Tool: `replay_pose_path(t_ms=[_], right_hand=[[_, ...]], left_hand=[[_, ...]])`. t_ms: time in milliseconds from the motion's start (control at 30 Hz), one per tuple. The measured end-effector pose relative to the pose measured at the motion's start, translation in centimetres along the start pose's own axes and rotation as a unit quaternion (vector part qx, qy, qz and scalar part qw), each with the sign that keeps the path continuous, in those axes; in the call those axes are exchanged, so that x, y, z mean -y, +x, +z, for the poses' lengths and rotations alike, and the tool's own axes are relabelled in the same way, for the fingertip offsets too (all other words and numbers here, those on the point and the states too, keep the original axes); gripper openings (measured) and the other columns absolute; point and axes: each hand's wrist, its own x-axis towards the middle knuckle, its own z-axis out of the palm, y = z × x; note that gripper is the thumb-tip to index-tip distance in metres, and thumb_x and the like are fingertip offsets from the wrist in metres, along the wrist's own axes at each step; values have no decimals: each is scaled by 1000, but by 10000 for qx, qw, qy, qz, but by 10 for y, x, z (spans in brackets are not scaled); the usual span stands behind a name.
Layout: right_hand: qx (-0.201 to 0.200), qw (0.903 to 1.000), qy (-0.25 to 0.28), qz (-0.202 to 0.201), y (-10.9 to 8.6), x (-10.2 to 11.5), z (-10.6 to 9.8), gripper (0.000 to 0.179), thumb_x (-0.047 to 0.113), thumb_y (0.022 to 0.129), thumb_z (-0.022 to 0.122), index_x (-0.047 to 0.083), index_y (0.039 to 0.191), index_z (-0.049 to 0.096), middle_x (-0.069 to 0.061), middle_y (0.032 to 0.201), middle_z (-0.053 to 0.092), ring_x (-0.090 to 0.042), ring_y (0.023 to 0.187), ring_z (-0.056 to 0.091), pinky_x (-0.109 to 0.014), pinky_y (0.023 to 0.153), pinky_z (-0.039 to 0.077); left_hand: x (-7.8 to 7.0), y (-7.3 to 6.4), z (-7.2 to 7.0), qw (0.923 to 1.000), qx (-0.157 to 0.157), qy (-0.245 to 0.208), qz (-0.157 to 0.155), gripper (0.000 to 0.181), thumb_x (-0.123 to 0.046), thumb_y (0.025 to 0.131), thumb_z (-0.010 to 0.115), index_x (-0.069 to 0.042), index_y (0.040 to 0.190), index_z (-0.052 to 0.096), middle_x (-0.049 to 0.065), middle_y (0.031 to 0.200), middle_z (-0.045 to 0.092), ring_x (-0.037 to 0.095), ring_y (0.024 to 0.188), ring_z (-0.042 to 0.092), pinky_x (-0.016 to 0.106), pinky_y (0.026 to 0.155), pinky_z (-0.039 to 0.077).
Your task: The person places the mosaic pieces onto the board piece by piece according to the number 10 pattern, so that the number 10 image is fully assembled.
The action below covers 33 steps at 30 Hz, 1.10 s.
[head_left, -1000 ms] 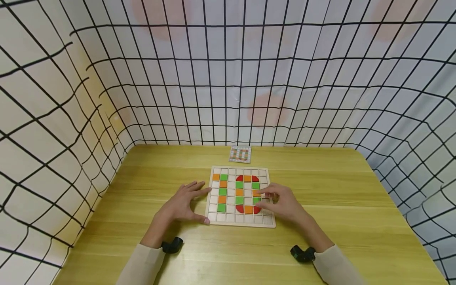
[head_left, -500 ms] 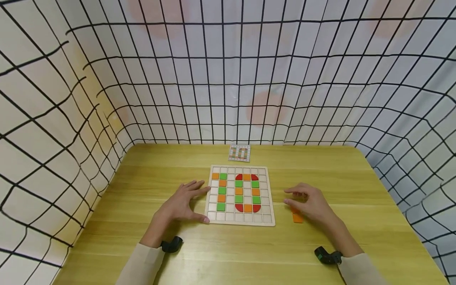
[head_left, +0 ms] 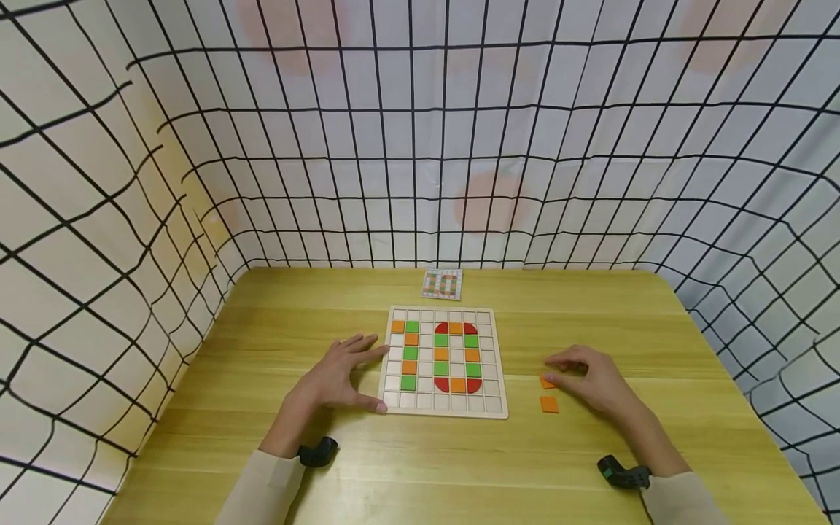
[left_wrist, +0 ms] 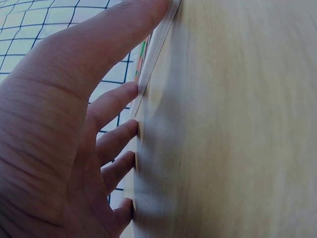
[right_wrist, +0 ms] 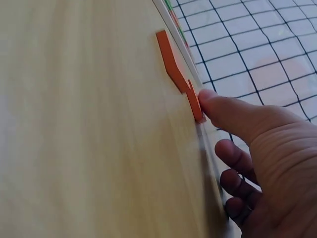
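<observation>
A square wooden grid board (head_left: 425, 401) lies mid-table in the head view, with orange, green and red tiles in its cells forming a 1 and a 0. My left hand (head_left: 341, 370) is spread at its left side, index fingertip and thumb (left_wrist: 119, 29) at the board's edge. To the right of the board, my right hand (head_left: 590, 375) is over an orange tile (head_left: 546, 382), partly covered by the thumb. In the right wrist view, the thumb tip (right_wrist: 208, 96) meets that tile; the index finger is hidden. Another orange tile (head_left: 549, 405) lies just nearer.
Behind the board lies a small pattern card (head_left: 442, 284) with a similar coloured design. White fabric with black grid lines (head_left: 420, 182) encloses the wooden table (head_left: 420, 467) at the back and sides. A black wrist camera (head_left: 622, 474) sits on the right forearm.
My right hand has left the board's right side and moved right to the loose orange tiles, uncovering the right column of the 0. The left hand has stayed in place.
</observation>
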Motion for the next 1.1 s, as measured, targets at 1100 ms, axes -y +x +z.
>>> replay_pose_path(t_ms=[1100], right_hand=[[54,9999,106,91,6,4,-4,29,47,86,83,28,108,78,11,97,69,-8,88,61,-23,78,52]], left_hand=[[2,0,1,10000,-8,-40,-28,109,-76,64,83,-32,156,46,6,169,32,37,159,22,68,126,12]])
